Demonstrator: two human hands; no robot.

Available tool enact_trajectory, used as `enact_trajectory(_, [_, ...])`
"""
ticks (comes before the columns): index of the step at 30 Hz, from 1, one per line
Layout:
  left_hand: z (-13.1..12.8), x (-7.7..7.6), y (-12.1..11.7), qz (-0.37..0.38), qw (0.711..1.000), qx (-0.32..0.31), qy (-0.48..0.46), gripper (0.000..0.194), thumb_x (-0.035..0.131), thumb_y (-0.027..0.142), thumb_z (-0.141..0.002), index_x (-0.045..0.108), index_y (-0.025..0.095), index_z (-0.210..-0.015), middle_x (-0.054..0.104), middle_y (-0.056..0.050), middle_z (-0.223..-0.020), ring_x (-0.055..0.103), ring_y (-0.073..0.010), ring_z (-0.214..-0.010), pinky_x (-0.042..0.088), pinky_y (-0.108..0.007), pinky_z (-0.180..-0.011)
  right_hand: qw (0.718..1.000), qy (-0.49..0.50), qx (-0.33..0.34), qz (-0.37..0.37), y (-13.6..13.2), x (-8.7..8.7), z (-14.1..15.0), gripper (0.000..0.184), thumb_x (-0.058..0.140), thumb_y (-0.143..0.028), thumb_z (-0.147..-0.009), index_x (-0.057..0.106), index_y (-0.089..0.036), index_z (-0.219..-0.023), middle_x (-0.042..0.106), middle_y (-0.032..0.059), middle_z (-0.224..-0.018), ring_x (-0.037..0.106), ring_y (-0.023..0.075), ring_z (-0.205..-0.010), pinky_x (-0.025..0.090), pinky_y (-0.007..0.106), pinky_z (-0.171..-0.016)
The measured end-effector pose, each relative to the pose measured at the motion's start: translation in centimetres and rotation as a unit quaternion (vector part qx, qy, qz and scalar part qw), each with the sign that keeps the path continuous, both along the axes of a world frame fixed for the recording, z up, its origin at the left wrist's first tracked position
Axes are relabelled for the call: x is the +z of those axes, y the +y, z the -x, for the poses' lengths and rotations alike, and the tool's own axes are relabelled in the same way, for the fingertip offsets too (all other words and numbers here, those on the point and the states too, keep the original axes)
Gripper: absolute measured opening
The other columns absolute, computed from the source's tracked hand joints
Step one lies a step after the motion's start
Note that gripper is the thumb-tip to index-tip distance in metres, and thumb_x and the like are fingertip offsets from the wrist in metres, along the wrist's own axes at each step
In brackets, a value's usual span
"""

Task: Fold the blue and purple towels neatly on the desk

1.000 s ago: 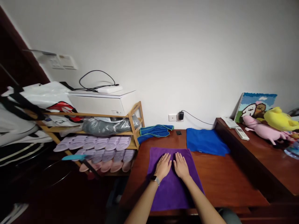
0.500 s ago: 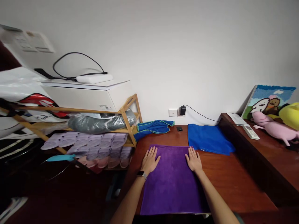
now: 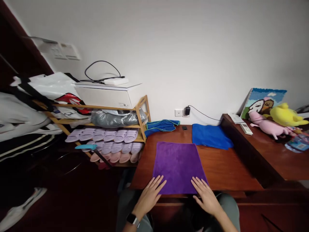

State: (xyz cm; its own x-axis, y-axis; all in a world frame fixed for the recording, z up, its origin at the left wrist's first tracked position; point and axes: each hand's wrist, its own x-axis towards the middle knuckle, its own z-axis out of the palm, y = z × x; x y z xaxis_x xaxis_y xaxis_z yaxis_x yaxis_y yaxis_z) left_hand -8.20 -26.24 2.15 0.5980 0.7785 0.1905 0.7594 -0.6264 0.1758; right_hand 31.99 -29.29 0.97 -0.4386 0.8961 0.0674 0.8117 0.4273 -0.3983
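See one table [image 3: 231, 170] at lower centre of the frame. On it, find one purple cloth [image 3: 177, 164], lying flat, with sides leading up the frame; cannot tell a long axis. Above it, count one flat blue cloth [image 3: 211, 136], to the right, and one bunched blue cloth [image 3: 160, 127], to the left. At bottom centre, find left hand [image 3: 149, 195] and right hand [image 3: 206, 196], well apart, unclenched, over the purple cloth's near corners, with most of it beyond them.
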Motion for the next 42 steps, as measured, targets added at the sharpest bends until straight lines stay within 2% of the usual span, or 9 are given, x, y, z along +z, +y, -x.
enact_trajectory(3, [0.6,-0.5,0.0,0.004,1.000,0.014,0.007,0.094,0.047,0.000,-0.092,0.025,0.043,-0.173,0.034,0.005,-0.179,0.036,-0.0190,-0.163,0.036,-0.048,-0.134,0.999,-0.021,-0.010,-0.021,0.5,-0.2,-0.4,0.070,0.048,-0.022,-0.101,0.036,-0.032,-0.170,0.037,-0.0005,-0.175,0.034,0.0213,-0.163,0.029,0.048,-0.136])
enact_trajectory(7, [1.4,-0.9,0.2,-0.004,1.000,0.020,0.005,0.098,0.046,-0.002,-0.085,0.028,0.040,-0.172,0.035,0.005,-0.179,0.037,-0.0186,-0.163,0.036,-0.048,-0.134,0.998,-0.034,-0.022,-0.051,1.1,-1.4,-1.7,0.080,0.049,-0.012,-0.093,0.037,-0.031,-0.170,0.037,-0.0007,-0.175,0.033,0.0208,-0.164,0.030,0.048,-0.136])
enact_trajectory(15, [1.5,-1.0,0.1,-0.026,0.999,0.027,-0.017,0.092,0.047,0.002,-0.089,0.032,0.041,-0.171,0.039,0.006,-0.176,0.044,-0.0209,-0.159,0.041,-0.048,-0.131,0.996,0.001,-0.086,-0.027,0.0,-2.8,-4.0,0.068,0.043,-0.021,-0.101,0.043,-0.029,-0.168,0.040,0.0017,-0.174,0.035,0.0208,-0.163,0.029,0.047,-0.136])
enact_trajectory(23, [1.2,-0.4,-0.6,-0.013,0.997,0.060,-0.046,0.053,0.049,0.021,-0.103,0.064,0.037,-0.152,0.065,0.002,-0.158,0.062,-0.0219,-0.145,0.052,-0.047,-0.124,0.983,0.121,-0.136,-0.021,1.8,-1.3,-4.8,0.051,0.039,-0.043,-0.108,0.074,-0.027,-0.141,0.067,0.0085,-0.154,0.059,0.0263,-0.146,0.043,0.048,-0.128])
enact_trajectory(29, [-4.6,1.0,-2.9,-0.028,0.996,0.032,-0.077,0.038,0.050,0.030,-0.108,0.074,0.035,-0.137,0.078,-0.004,-0.137,0.071,-0.0271,-0.127,0.058,-0.051,-0.114,0.951,0.070,-0.277,-0.116,5.9,1.1,-7.1,0.050,0.040,-0.047,-0.104,0.081,-0.028,-0.126,0.072,0.0155,-0.122,0.071,0.0318,-0.110,0.059,0.048,-0.101])
enact_trajectory(33, [-11.3,1.3,-4.5,-0.016,0.995,-0.020,-0.098,0.030,0.052,0.034,-0.110,0.079,0.031,-0.124,0.081,-0.007,-0.113,0.072,-0.0263,-0.106,0.058,-0.047,-0.101,0.890,0.106,-0.441,-0.057,8.5,0.9,-7.8,0.060,0.036,-0.052,-0.101,0.073,-0.021,-0.137,0.076,0.0201,-0.113,0.075,0.0321,-0.094,0.060,0.048,-0.087])
enact_trajectory(36, [-15.4,0.9,-5.0,-0.003,0.994,-0.052,-0.099,0.028,0.055,0.039,-0.110,0.080,0.029,-0.118,0.080,-0.007,-0.100,0.070,-0.0253,-0.096,0.055,-0.044,-0.095,0.855,0.152,-0.496,-0.013,9.3,-0.2,-8.1,0.068,0.033,-0.054,-0.098,0.067,-0.015,-0.143,0.080,0.0206,-0.099,0.076,0.0312,-0.076,0.061,0.049,-0.079])
enact_trajectory(39, [-17.5,0.8,-3.7,0.015,0.991,-0.079,-0.106,0.029,0.061,0.051,-0.106,0.080,0.032,-0.119,0.080,-0.004,-0.097,0.069,-0.0245,-0.095,0.052,-0.044,-0.098,0.853,0.180,-0.490,-0.012,9.3,-1.2,-8.3,0.070,0.028,-0.053,-0.099,0.066,-0.017,-0.144,0.082,0.0161,-0.095,0.077,0.0295,-0.074,0.061,0.049,-0.084])
enact_trajectory(42, [-17.6,2.0,0.5,0.018,0.993,-0.050,-0.105,0.031,0.056,0.048,-0.108,0.082,0.031,-0.104,0.079,-0.004,-0.094,0.069,-0.0241,-0.095,0.052,-0.043,-0.098,0.860,0.224,-0.459,-0.014,9.7,-1.6,-8.4,0.065,0.035,-0.054,-0.095,0.073,-0.018,-0.133,0.082,0.0175,-0.111,0.080,0.0328,-0.097,0.060,0.050,-0.097])
